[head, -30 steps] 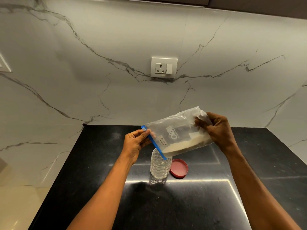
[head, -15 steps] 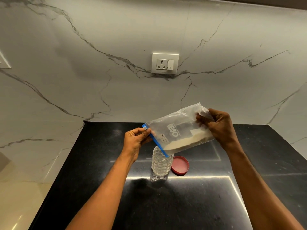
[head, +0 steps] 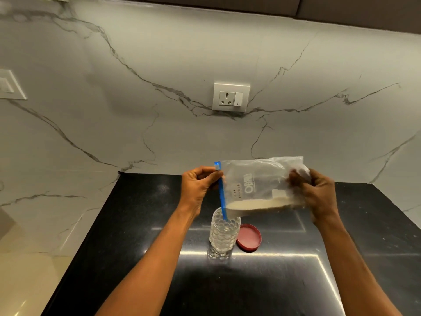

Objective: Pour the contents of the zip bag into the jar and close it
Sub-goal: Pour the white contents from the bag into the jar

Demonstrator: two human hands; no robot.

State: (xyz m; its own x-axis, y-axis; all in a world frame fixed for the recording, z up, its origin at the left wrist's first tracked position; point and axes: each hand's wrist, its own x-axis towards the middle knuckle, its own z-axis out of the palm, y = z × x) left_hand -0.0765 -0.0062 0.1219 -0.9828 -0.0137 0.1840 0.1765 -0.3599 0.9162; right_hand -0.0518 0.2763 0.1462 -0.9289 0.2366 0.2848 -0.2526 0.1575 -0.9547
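Observation:
A clear zip bag [head: 255, 179] with a blue zip strip is held on its side above the black counter. A pale powder lies along its lower edge. My left hand [head: 198, 188] pinches the zip end, and my right hand [head: 319, 192] grips the bag's bottom end. The bag's lower zip corner rests in the mouth of a clear textured jar [head: 224, 233], which stands upright on the counter. The jar's red lid [head: 248, 237] lies flat beside it on the right, touching or nearly touching its base.
The black counter [head: 273, 281] meets a marble wall at the back and on the right. A white socket with a switch [head: 231, 96] is on the back wall. The counter's left edge drops to a pale floor [head: 27, 281].
The bag has dropped and its zip end has swung down, so the blue strip now hangs nearly upright with its corner in the jar's mouth. The powder has slid toward the zip end.

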